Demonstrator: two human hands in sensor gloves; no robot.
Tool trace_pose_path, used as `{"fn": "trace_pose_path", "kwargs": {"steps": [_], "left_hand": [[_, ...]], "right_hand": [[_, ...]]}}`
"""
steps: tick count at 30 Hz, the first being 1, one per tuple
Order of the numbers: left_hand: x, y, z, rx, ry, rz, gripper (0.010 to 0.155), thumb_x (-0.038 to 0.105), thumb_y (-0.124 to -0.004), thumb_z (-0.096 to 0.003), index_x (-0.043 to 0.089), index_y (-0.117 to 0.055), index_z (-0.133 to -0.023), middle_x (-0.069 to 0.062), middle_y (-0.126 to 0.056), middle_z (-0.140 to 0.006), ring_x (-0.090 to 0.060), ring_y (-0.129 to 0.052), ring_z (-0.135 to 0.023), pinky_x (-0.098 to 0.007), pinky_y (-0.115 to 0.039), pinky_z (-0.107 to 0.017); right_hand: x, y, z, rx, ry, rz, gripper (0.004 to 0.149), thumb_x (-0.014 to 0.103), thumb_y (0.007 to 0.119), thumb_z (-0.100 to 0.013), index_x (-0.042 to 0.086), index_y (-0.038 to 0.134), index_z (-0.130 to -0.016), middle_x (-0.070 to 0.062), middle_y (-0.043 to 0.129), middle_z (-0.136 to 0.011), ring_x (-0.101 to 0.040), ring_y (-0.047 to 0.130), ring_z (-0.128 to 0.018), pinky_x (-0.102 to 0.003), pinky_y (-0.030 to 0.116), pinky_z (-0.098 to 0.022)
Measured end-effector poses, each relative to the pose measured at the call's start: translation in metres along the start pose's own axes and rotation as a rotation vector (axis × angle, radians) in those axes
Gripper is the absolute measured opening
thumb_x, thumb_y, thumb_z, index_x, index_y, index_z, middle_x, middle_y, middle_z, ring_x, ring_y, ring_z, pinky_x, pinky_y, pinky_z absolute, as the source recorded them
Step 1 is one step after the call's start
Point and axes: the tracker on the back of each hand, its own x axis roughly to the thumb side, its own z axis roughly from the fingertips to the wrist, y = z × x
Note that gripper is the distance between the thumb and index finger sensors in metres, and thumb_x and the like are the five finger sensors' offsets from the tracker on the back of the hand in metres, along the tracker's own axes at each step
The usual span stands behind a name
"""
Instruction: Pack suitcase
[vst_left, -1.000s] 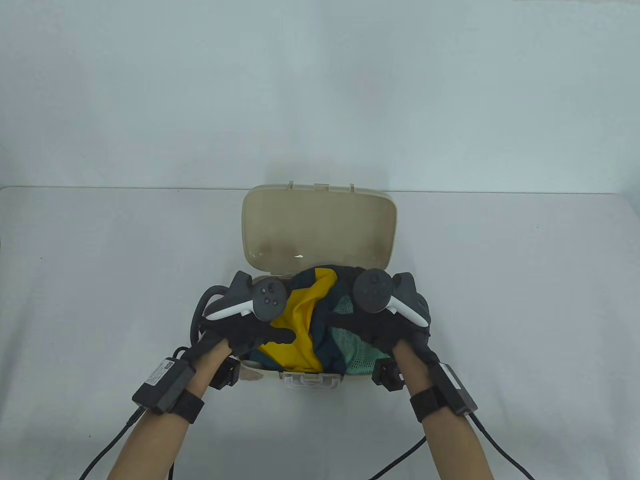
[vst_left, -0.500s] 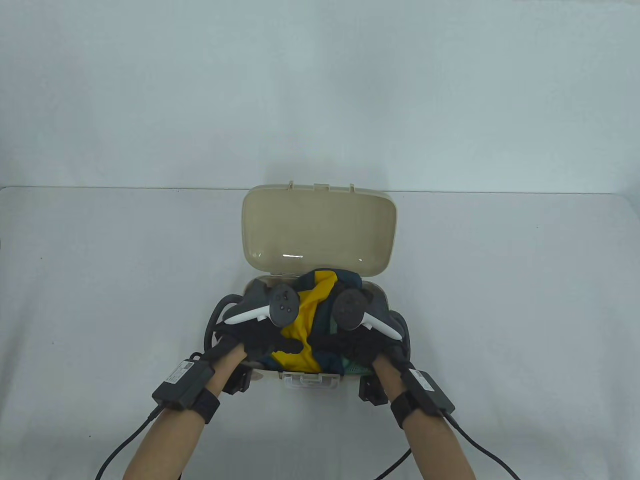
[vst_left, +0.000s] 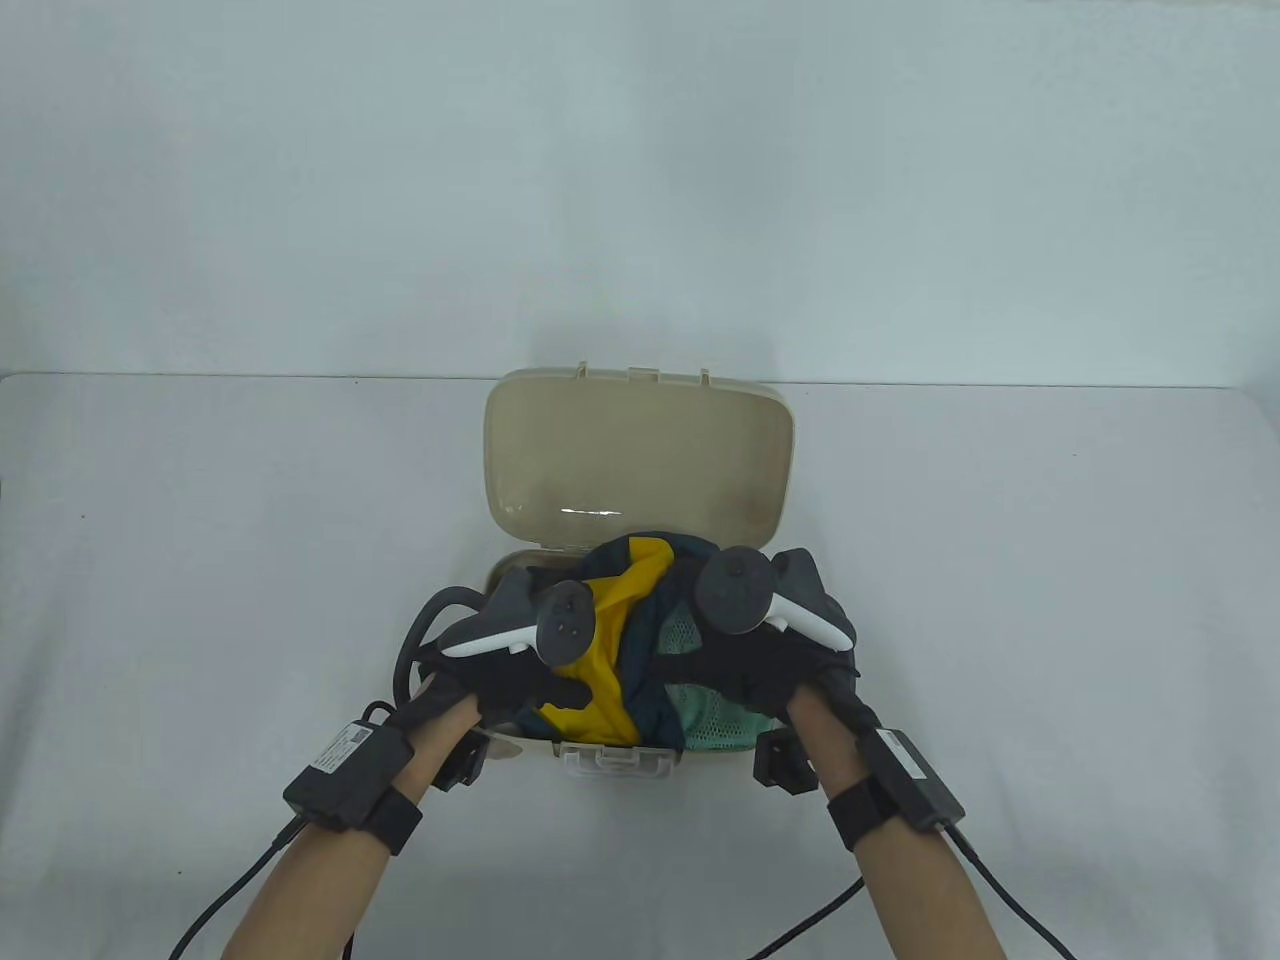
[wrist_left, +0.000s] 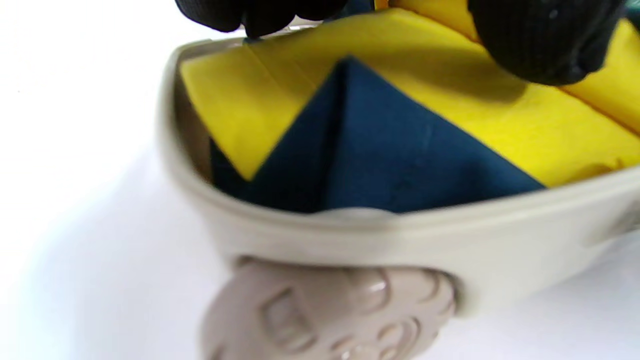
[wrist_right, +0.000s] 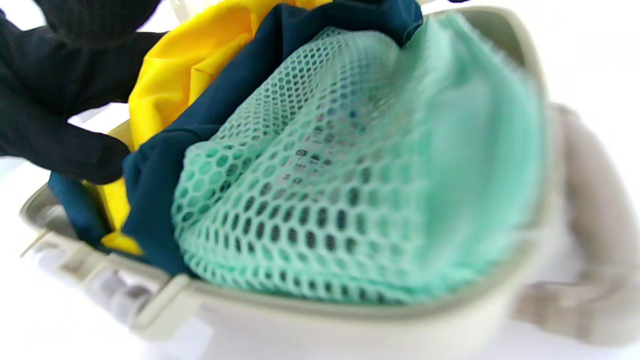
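A small beige suitcase (vst_left: 512, 746) lies open on the table with its lid (vst_left: 640, 450) standing up behind. Inside is a yellow and dark teal garment (vst_left: 612, 650) and, to its right, a green mesh bag (vst_left: 725, 722) bulging over the rim. My left hand (vst_left: 520, 688) lies on the left part of the pile, thumb (wrist_left: 545, 40) on the yellow cloth (wrist_left: 450, 100), fingertips (wrist_left: 250, 17) at the case's rim (wrist_left: 400, 235). My right hand (vst_left: 748, 668) lies on the right part; a gloved finger (wrist_right: 70, 147) touches the teal cloth (wrist_right: 210, 110) beside the mesh (wrist_right: 350, 175).
White table (vst_left: 200, 560) spreads on both sides of the case and ends at a pale wall (vst_left: 640, 200). A clear latch (vst_left: 620, 762) sits on the case's front edge. Cables trail from both wrists towards the bottom edge.
Both hands drew in towards the middle of the pile, then spread apart again. The right hand has moved back to the right, uncovering the green mesh.
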Motion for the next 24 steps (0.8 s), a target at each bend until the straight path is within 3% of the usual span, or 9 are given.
{"fn": "trace_pose_path", "kwargs": {"steps": [6, 14, 20, 24], "left_hand": [[-0.003, -0.009, 0.004, -0.063, 0.040, -0.141, 0.103, 0.059, -0.077, -0.0419, 0.020, -0.014, -0.113, -0.013, -0.024, -0.122, -0.040, -0.035, -0.114, -0.052, -0.042, -0.082], [-0.001, -0.021, 0.001, -0.074, 0.044, -0.205, 0.109, 0.060, -0.077, -0.0406, 0.020, -0.004, -0.111, -0.013, -0.016, -0.121, -0.038, -0.031, -0.115, -0.051, -0.040, -0.083], [0.000, -0.024, 0.002, -0.077, 0.052, -0.222, 0.111, 0.062, -0.076, -0.0399, 0.019, -0.001, -0.109, -0.014, -0.014, -0.120, -0.038, -0.030, -0.115, -0.051, -0.039, -0.083], [-0.007, -0.013, 0.006, -0.071, 0.049, -0.173, 0.107, 0.062, -0.076, -0.0403, 0.022, -0.006, -0.111, -0.010, -0.018, -0.122, -0.037, -0.030, -0.115, -0.051, -0.039, -0.083]], "right_hand": [[0.010, 0.035, -0.005, 0.079, 0.016, 0.233, 0.109, 0.065, 0.072, -0.039, 0.015, 0.005, -0.108, -0.017, 0.010, -0.118, -0.052, 0.025, -0.109, -0.061, 0.042, -0.078], [0.016, 0.064, -0.025, 0.015, 0.075, 0.470, 0.114, 0.068, 0.068, -0.036, 0.014, -0.005, -0.104, -0.019, 0.001, -0.114, -0.054, 0.021, -0.108, -0.061, 0.041, -0.078], [0.014, 0.064, -0.027, 0.002, 0.083, 0.432, 0.114, 0.070, 0.066, -0.036, 0.014, -0.007, -0.103, -0.018, 0.000, -0.114, -0.053, 0.020, -0.108, -0.061, 0.040, -0.078], [0.009, 0.043, -0.021, 0.106, 0.023, 0.251, 0.110, 0.067, 0.069, -0.038, 0.016, 0.001, -0.107, -0.017, 0.004, -0.115, -0.053, 0.020, -0.108, -0.062, 0.040, -0.078]]}}
